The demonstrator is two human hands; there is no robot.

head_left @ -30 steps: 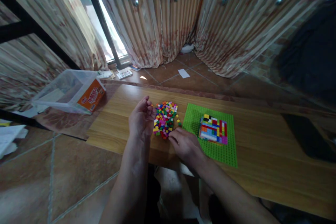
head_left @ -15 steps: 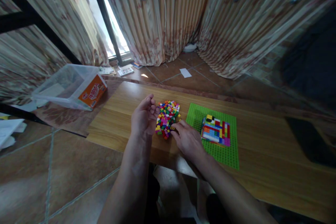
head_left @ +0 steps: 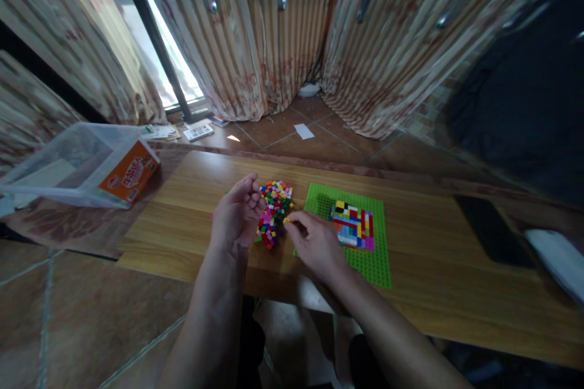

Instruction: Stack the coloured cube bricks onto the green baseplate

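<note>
A heap of small coloured toy bricks (head_left: 274, 209) lies on the wooden table. My left hand (head_left: 237, 209) is at the heap's left side, palm turned up and towards the bricks, fingers loosely curled and apart; no held piece shows. Between the thumb and forefinger of my right hand (head_left: 317, 243) is a small yellow brick (head_left: 287, 220), just right of the heap. A green studded baseplate (head_left: 371, 273) lies beyond the right hand. On it stands a low block of multicoloured bricks (head_left: 353, 228), with yellow and black pieces at its far left corner.
On the left, beyond the table end, sits a clear plastic bin (head_left: 86, 161) with an orange label. A dark flat object (head_left: 493, 231) and a white object (head_left: 556, 258) lie towards the table's right. Striped curtains (head_left: 292, 30) hang behind the table (head_left: 424, 255).
The camera view has turned right, shifting the scene leftward. My right hand has lifted the yellow brick slightly away from the heap. My left hand stays beside the heap.
</note>
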